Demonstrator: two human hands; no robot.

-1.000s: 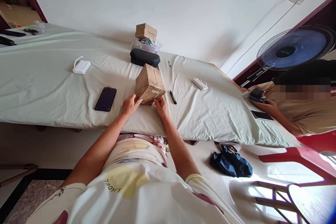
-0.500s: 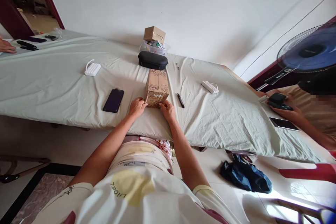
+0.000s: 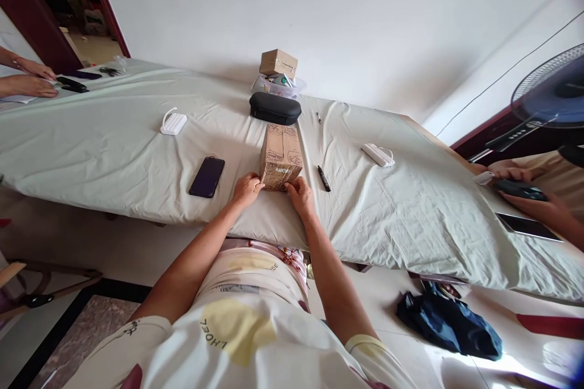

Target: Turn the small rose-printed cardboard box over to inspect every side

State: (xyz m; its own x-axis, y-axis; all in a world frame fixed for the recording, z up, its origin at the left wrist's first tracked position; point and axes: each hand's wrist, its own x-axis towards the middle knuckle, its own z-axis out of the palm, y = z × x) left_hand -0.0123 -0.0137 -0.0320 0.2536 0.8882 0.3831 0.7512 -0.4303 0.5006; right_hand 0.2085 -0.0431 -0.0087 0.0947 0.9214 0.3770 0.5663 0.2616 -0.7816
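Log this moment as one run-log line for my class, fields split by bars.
left hand: on box, lower left corner | right hand: on box, lower front | phone: left of box | marker: right | case: behind

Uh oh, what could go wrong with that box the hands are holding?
If pushed back, the patterned cardboard box might bump the black case just behind it. The left hand and right hand hold it low on the near side, so it might tip if lifted. The black marker lies near the right hand, so a sideways nudge might roll it.
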